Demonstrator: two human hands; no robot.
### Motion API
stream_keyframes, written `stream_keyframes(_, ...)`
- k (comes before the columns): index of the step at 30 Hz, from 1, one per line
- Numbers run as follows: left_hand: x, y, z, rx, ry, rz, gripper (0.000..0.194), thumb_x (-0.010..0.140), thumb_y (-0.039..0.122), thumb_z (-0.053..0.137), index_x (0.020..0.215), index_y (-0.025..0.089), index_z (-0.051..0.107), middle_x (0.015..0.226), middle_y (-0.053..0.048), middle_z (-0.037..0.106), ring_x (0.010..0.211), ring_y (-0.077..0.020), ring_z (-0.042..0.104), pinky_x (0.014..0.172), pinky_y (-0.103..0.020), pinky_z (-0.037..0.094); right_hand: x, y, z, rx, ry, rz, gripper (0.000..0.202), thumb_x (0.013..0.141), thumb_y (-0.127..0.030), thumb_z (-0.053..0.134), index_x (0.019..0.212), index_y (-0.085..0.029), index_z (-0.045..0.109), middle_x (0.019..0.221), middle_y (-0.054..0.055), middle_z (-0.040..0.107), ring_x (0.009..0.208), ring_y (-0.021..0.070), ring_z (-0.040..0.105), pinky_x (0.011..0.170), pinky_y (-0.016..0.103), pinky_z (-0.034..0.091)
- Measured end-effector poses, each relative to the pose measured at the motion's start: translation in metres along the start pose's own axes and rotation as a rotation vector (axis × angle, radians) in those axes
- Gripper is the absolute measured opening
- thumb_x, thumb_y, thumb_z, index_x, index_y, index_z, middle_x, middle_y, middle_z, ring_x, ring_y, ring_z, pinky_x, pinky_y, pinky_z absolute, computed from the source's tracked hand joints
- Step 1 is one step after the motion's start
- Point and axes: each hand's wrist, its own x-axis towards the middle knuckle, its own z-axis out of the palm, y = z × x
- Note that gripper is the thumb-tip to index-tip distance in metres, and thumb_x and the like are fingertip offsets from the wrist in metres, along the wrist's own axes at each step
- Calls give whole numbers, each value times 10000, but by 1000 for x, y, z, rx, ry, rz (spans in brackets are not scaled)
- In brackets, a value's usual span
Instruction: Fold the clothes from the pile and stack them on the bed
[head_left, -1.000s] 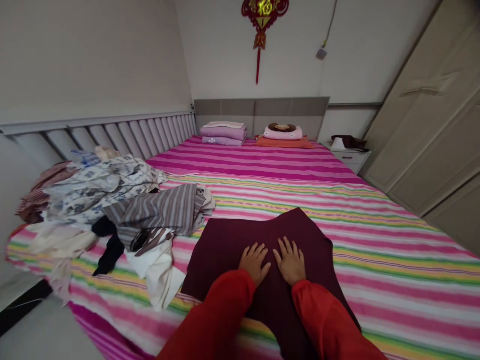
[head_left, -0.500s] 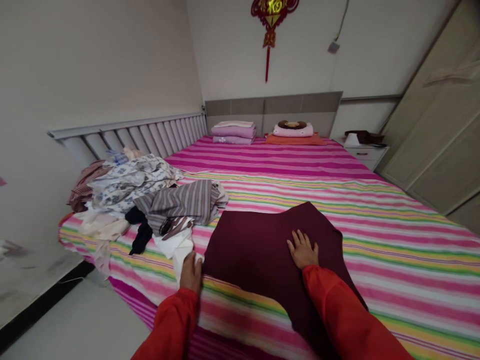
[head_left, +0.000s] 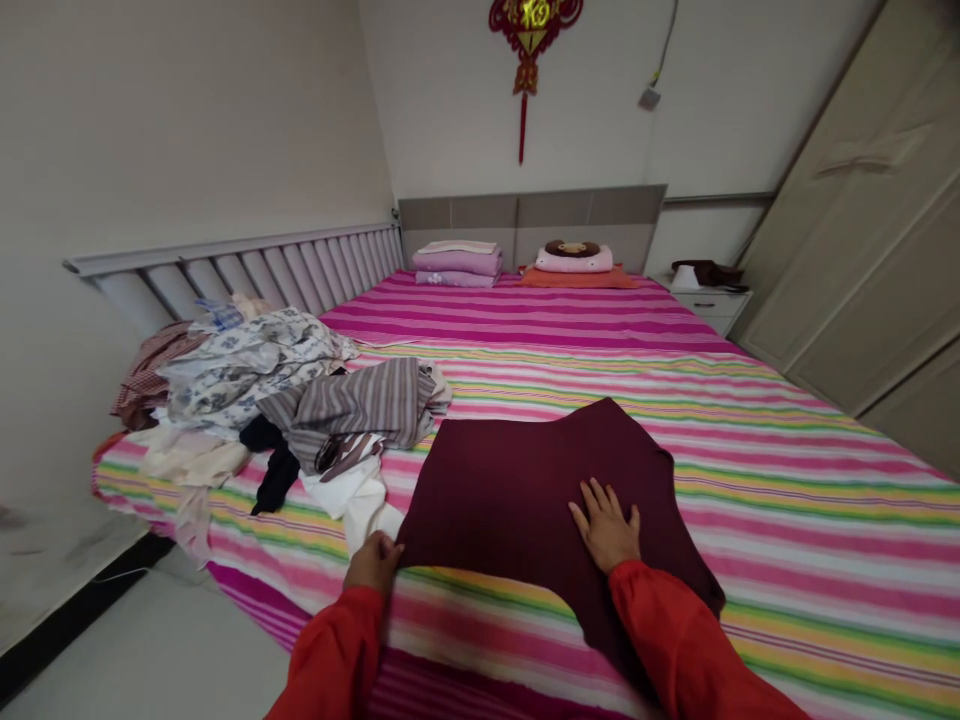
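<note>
My left hand pinched the maroon garment by its corner; my right hand lay flat upon it, fingers apart.

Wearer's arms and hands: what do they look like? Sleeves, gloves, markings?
Left hand and right hand are bare: no gloves, rings or watch visible. Both arms wear long, loose, bright red sleeves, left sleeve and right sleeve, reaching the wrists. The fabric is plain, somewhat creased, with no visible print, marking or cable.
</note>
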Motion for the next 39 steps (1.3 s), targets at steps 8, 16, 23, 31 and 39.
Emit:
stream_keyframes(8,-16,104,82,106,-121,637,415,875,289,430,1268,213,537,1363,-95,536,1269,-215,471,1047,-403,383,-21,-37,15,71,84,-232,543,941,-481,254,1426,-274,385,1515,49,334,1391,242,265,1088,532,194)
stream_keyframes(16,53,60,48,565,13,296,462,899,270,408,1341,178,508,1441,-101,447,1352,-293,362,1092,-474,317,-14,36,22,-4,128,-32,538,937,-453,227,1400,-271,431,1468,41,417,1363,246,330,1084,540,214)
stream_keyframes(23,28,159,100,444,-216,586,473,919,312,353,1374,248,462,1500,-41,366,1381,-266,309,1104,-503,286,-18,39,30,-10,191,-32,555,936,-464,194,1385,-269,455,1451,40,443,1347,244,356,1084,518,219)
stream_keyframes(31,47,218,182,358,-461,810,551,897,511,384,1406,302,402,1524,2,320,1419,-240,223,1150,-507,178,-19,47,33,23,189,-47,548,920,-485,231,1388,-298,448,1443,26,455,1341,245,365,1081,507,238)
stream_keyframes(39,172,152,98,482,-159,393,511,910,344,401,1397,191,427,1466,-125,411,1377,-303,310,1096,-505,268,-17,46,32,50,170,-44,530,926,-467,243,1383,-301,455,1444,20,454,1342,248,361,1085,501,221)
